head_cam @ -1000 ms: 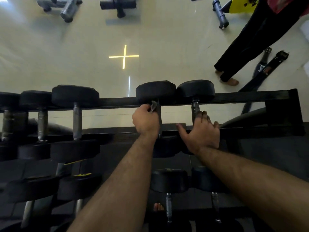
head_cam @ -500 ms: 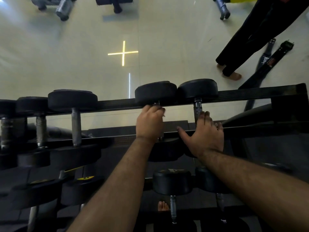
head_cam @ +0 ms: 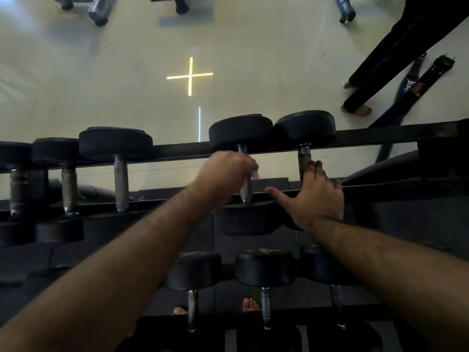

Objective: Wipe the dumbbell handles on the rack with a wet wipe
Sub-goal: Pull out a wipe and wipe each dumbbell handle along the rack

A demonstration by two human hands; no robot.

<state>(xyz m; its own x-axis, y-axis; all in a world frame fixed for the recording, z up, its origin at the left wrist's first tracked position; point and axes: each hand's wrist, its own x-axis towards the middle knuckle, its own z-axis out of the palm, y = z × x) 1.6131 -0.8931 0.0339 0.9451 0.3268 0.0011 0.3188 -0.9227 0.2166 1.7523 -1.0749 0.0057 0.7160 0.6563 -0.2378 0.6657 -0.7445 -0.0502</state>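
Note:
On the top tier of the black rack point(head_cam: 380, 135) lie several black dumbbells with steel handles. My left hand point(head_cam: 225, 171) grips the upper part of one steel handle point(head_cam: 245, 191), with a white wet wipe point(head_cam: 254, 174) showing at its fingers. My right hand point(head_cam: 317, 196) rests with spread fingers on the neighbouring dumbbell, covering the lower part of its handle point(head_cam: 304, 158). Three more handles, one of them point(head_cam: 121, 184), lie bare to the left.
A lower tier holds more dumbbells point(head_cam: 265, 270). My bare toes point(head_cam: 250, 304) show under the rack. A person in black trousers point(head_cam: 396, 52) stands at the far right next to lifting belts point(head_cam: 426, 77) on the floor. Gym equipment point(head_cam: 99, 8) stands at the far edge.
My left hand has slid up the handle toward the far dumbbell head, baring the lower handle. My right hand has stayed on the neighbouring dumbbell.

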